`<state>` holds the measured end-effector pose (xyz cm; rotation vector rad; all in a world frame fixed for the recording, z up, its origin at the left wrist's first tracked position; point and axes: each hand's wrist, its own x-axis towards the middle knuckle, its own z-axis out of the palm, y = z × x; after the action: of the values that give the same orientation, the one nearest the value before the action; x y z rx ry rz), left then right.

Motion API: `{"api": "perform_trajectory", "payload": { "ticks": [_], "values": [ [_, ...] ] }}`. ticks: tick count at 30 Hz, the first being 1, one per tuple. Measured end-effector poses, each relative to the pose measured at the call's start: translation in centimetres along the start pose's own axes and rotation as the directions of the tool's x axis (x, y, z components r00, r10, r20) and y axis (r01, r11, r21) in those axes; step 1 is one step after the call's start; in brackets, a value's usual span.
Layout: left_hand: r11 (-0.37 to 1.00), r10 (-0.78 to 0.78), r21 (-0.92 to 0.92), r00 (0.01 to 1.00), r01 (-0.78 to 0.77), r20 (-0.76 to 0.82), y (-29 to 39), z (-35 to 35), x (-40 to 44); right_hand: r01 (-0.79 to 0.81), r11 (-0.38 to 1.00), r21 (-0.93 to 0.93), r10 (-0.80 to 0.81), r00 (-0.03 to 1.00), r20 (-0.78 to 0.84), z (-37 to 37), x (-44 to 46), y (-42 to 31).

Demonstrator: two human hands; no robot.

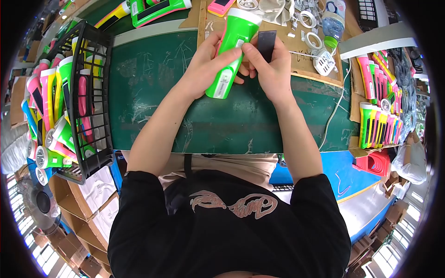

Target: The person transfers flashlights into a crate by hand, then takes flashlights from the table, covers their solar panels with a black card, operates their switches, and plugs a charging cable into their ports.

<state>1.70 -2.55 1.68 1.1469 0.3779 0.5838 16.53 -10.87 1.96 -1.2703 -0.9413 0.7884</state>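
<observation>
A green flashlight [238, 34] with a white head is tilted above the green table, its head pointing away from me. My left hand [209, 67] is wrapped round its body, thumb across the front. Beside it, my right hand [271, 67] pinches a flat black rectangular strip [266, 45], which looks like a small solar panel. The right thumb tip rests close to the flashlight's switch; whether it touches cannot be made out. Some fingers of both hands are hidden behind the flashlight and the strip.
On my left, a black basket [95, 111] holds several colourful flashlights. A wooden board [320, 76] carries tape rolls, a white power strip [323, 64] and a bottle [333, 28]. More flashlights [380, 126] stand in a box at right. A white cable [334, 109] crosses the green table [153, 102].
</observation>
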Motion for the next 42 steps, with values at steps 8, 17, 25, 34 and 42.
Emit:
{"api": "perform_trajectory", "payload": {
  "ticks": [8,17,25,34,42],
  "values": [
    [0.980,0.020,0.197,0.996,-0.003,-0.082,0.3,0.4,-0.2,0.013,1.000,0.005,-0.014,0.990,0.141,0.4,-0.1,0.0],
    [0.921,0.267,0.296,0.964,-0.252,-0.009,-1.1,-0.3,-0.2,0.006,0.996,0.094,-0.019,0.990,0.138,-0.1,0.4,1.2],
    [0.953,0.135,0.265,0.988,-0.150,0.073,0.0,-0.4,-0.1,-0.017,0.968,0.252,-0.004,0.997,0.079,-0.6,0.7,0.1],
    [0.958,0.113,0.267,0.993,-0.105,-0.016,0.0,-0.3,-0.2,0.023,1.000,0.017,-0.024,0.995,0.099,-1.0,0.3,-0.2],
    [0.881,0.238,0.399,0.967,-0.253,0.088,-1.1,-0.4,-0.2,0.261,0.942,-0.212,-0.250,0.965,0.081,-0.3,-0.3,0.5]
  ]
}}
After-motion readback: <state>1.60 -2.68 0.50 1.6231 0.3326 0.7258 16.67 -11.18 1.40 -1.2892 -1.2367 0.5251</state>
